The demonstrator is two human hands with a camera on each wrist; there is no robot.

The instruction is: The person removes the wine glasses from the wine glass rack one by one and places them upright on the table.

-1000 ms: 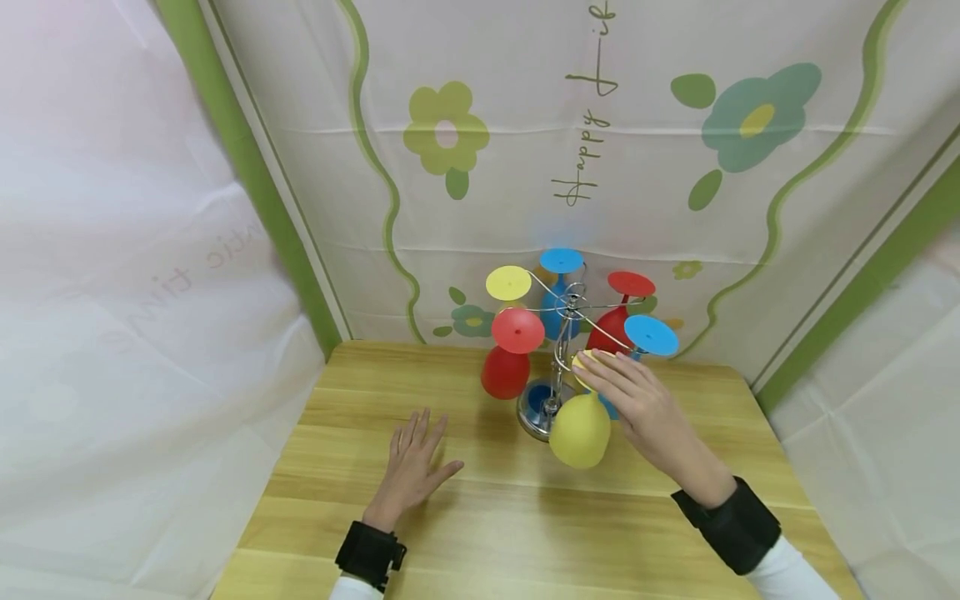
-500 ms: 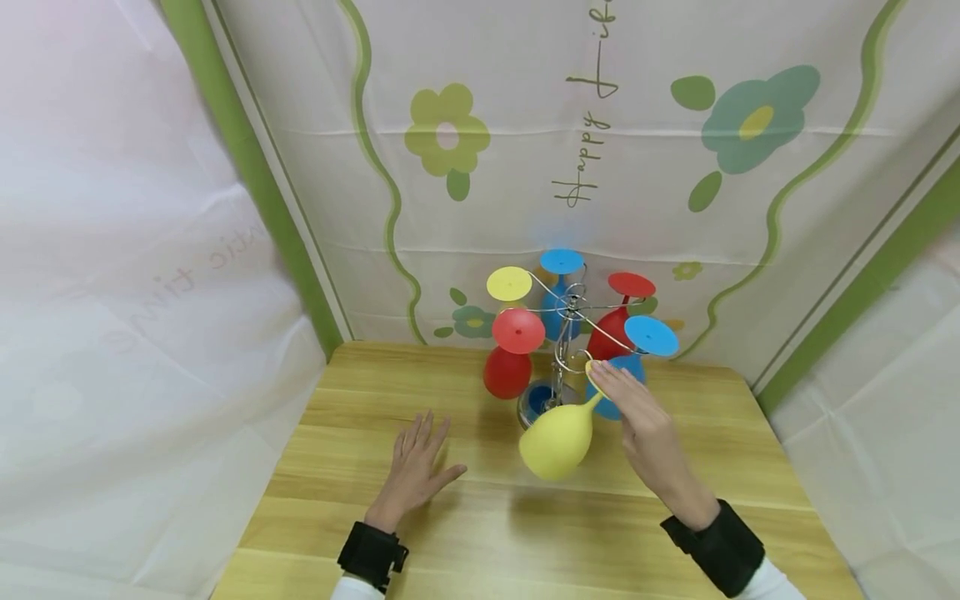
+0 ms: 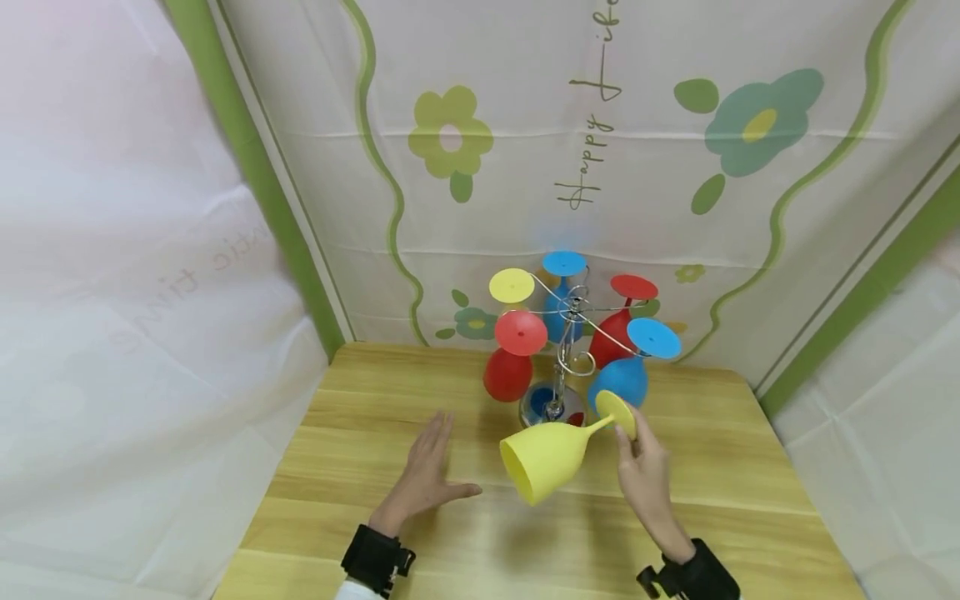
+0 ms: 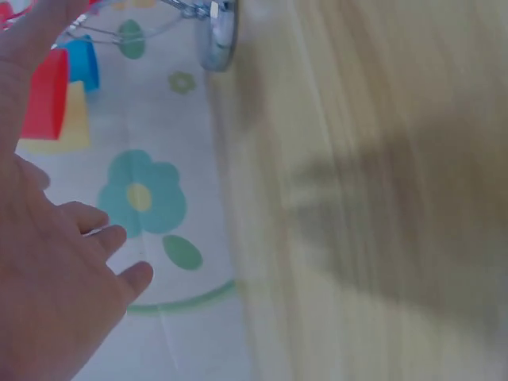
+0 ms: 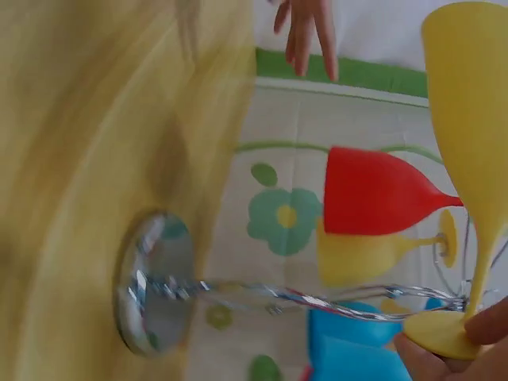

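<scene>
My right hand [image 3: 647, 471] pinches the round foot of a yellow goblet [image 3: 546, 457], which is tilted with its mouth toward the lower left. In the right wrist view the thumb and fingers grip the foot of that goblet [image 5: 476, 119]. My left hand [image 3: 426, 468] hovers over the table left of the goblet, fingers straight and thumb spread, touching nothing. Behind both hands stands a chrome glass rack [image 3: 567, 358]. Upside down from its arms hang red goblets [image 3: 508, 373], blue goblets [image 3: 621, 382] and another yellow goblet [image 3: 512, 285], mostly hidden below its foot.
The wooden table [image 3: 360, 400] reaches back to a printed fabric curtain [image 3: 525, 167] with flowers and lettering. White fabric walls [image 3: 150, 333] stand at both sides. The rack's round chrome base [image 5: 155, 282] rests on the table.
My right hand has drawn the yellow goblet off the rack's front arm, moving it toward me and tipping it sideways. The left hand has risen and shifted slightly right.
</scene>
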